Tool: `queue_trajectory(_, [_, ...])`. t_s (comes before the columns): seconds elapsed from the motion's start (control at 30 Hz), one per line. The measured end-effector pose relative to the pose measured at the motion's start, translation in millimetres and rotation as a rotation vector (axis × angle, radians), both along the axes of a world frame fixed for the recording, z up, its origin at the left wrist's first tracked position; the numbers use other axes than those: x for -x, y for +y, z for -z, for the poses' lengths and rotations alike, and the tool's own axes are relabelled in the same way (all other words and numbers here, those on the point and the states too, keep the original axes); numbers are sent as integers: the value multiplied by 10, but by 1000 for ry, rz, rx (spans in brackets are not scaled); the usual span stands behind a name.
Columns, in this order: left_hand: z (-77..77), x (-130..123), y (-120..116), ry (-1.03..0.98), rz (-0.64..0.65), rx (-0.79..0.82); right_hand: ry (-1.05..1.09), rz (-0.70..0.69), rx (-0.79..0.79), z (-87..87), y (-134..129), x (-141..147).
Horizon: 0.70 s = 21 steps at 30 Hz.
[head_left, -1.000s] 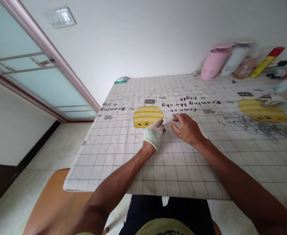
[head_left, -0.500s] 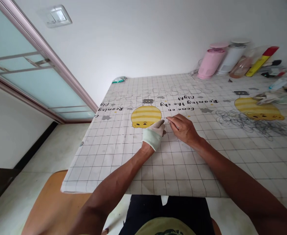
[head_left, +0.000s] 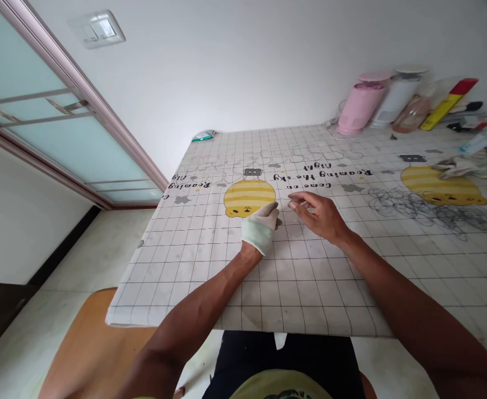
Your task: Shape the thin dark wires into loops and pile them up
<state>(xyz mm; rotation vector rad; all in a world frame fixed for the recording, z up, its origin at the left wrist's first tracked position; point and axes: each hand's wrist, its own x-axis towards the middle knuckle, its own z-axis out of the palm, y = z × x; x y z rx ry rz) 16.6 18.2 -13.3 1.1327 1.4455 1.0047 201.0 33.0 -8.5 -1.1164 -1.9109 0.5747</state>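
Note:
My left hand [head_left: 263, 219], in a pale glove with a light green cuff, rests over the lower edge of a printed yellow striped bear balloon. Its fingers are pressed together; whatever they pinch is too small to make out. Just to the right, my bare right hand [head_left: 316, 215] hovers close to the tablecloth, thumb and forefinger parted, nothing visible between them. A small gap separates the two hands. Beneath both lies the white checked tablecloth [head_left: 210, 277]. Further right spreads a loose tangle of thin dark strands [head_left: 438, 213].
Thin curled strands [head_left: 263, 155] lie in rows toward the back. Against the wall stand a pink cylinder [head_left: 362, 105], a white cylinder [head_left: 399, 97], a bottle [head_left: 411, 113] and a yellow-red box [head_left: 449, 105]. A crumpled glove [head_left: 459, 165] lies at right; a green-white packet [head_left: 204, 136] sits at the far left corner.
My right thumb and forefinger have gone from pinched together to parted, and that hand has shifted slightly right. My left hand keeps its place and grip.

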Motion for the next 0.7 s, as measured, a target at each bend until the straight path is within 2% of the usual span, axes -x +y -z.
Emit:
queue_trajectory(0.17, [44, 29, 20, -8, -37, -25, 141, -144, 331, -23, -71, 9])
queue_trajectory(0.3, [52, 44, 29, 12, -42, -69, 119, -197, 417, -50, -113, 60])
queue_trajectory(0.57, [16, 163, 108, 1, 53, -87, -62, -141, 281, 26, -146, 47])
queue_trajectory(0.7, [14, 219, 121, 19, 83, -84, -249, -115, 68, 97, -172, 82])
